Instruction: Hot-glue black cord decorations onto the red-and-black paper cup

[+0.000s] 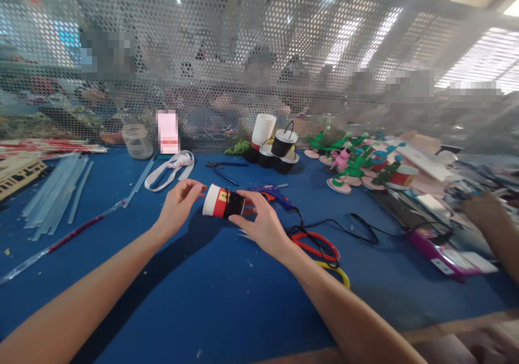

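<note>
A paper cup (pixel 219 202) lies tilted on its side above the blue table, its white rim toward the left. Red print shows on its middle, and black material wraps the end at the right. My right hand (pixel 261 220) grips that black end between thumb and fingers. Just left of the rim is my left hand (pixel 180 204), apart from the cup, with fingers curled and the thumb and fingertips pressed together. Whatever may be in that pinch is too small to make out. Behind my right hand rests a blue glue gun (pixel 279 195), partly hidden.
Scissors with red handles (pixel 316 245), a yellow handle (pixel 338 271) and a black cable (pixel 340 222) lie at the right. Black-wrapped cups (pixel 283 143), pliers (pixel 227 164), white ribbon (pixel 156 180) and glue sticks (pixel 57 191) surround the hands. Another person's hand (pixel 484 212) is far right.
</note>
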{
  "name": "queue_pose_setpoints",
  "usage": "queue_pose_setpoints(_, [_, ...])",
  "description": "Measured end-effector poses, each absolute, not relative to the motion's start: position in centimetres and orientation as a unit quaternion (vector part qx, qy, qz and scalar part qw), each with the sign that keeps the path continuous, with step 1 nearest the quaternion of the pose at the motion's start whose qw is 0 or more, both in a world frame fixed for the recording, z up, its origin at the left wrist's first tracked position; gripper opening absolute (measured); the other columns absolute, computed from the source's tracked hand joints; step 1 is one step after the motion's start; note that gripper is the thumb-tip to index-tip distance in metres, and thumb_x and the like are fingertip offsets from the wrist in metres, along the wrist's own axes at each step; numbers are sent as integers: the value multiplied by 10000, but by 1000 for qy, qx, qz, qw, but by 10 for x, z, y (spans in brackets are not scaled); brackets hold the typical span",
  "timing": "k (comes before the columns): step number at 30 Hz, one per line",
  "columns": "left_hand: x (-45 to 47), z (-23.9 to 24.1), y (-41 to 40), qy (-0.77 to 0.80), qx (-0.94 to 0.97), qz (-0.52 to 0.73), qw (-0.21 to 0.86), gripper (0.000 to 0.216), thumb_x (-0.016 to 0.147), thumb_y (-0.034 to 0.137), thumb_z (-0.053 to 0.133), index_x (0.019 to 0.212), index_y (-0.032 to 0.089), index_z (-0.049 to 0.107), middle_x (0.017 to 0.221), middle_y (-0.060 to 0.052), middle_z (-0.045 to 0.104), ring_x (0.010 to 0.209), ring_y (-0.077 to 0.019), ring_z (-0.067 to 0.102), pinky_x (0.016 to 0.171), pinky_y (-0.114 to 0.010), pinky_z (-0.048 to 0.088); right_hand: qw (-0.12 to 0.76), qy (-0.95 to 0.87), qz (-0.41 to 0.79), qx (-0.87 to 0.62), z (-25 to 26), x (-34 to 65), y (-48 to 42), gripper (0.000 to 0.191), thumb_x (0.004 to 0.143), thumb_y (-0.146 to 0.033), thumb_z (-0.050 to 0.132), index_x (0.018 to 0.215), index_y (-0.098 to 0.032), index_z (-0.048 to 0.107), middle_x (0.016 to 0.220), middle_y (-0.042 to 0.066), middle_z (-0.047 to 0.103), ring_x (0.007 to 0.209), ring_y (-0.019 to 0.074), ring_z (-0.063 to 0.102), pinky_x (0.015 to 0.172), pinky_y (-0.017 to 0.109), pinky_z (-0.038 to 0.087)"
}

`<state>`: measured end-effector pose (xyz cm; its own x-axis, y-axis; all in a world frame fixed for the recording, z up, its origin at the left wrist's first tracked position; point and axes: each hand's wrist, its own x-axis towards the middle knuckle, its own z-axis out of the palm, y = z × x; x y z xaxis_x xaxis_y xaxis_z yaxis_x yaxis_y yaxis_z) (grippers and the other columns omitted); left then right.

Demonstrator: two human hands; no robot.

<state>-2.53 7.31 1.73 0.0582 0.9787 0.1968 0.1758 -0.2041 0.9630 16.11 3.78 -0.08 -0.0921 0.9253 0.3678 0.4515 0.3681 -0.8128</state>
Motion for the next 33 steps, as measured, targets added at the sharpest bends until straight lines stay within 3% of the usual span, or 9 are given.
queue_pose_setpoints(4, [-19,18,64,412,579,435,553,388,744,477,450,784,118,591,667,-19,598,595,-111,507,579,-235,386,449,-717,234,-479,-3,158,34,434,655,-261,638,1060,-234,483,1019,70,513,840,184,545,724,360,477])
queue_pose_setpoints(8, [-14,16,59,429,530,373,629,344,699,440,538,734,103,596,595,-2,577,517,-84,470,515,-208,334,433,-761,180,-448,-2,154,31,429,655,-237,642,1055,-235,486,1026,78,513,957,204,510,828,374,430])
queue_pose_setpoints(21, [-9,11,54,476,605,341,540,370,712,455,494,729,99,593,609,2,539,545,-86,426,492,-208,286,472,-731,169,-462,-3,152,29,45,722,-176,558,735,-215,539,912,49,555,882,161,524,813,323,417])
queue_pose_setpoints(29, [-8,6,56,475,569,389,547,357,667,461,537,698,109,591,554,15,526,503,-82,428,471,-196,294,466,-732,179,-463,0,152,26,73,729,-158,532,676,-193,497,935,63,540,897,167,512,814,348,398])
queue_pose_setpoints(33, [-7,8,61,470,464,466,589,330,606,435,607,658,110,588,552,2,557,492,-82,466,475,-187,320,486,-744,166,-429,-2,152,25,87,747,-145,489,678,-195,471,843,48,567,817,150,529,751,310,420])
